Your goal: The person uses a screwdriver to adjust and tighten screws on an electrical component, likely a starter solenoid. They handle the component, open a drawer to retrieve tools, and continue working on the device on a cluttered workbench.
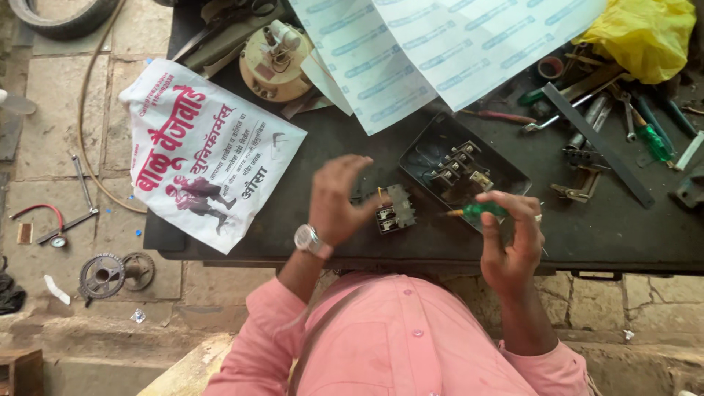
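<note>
the left hand (pixel 339 198) is raised over the dark workbench (pixel 601 235) with its fingers closed on a small switch block (pixel 394 209), held just above the bench edge, near an open metal switch box (pixel 462 170). the right hand (pixel 511 238) is wrapped tight around a green-handled screwdriver (pixel 478 210) whose tip points toward the block. the block looks light, stiff and a bit brittle, with small metal terminals, so it is probably best pinched by its plain plastic sides.
</note>
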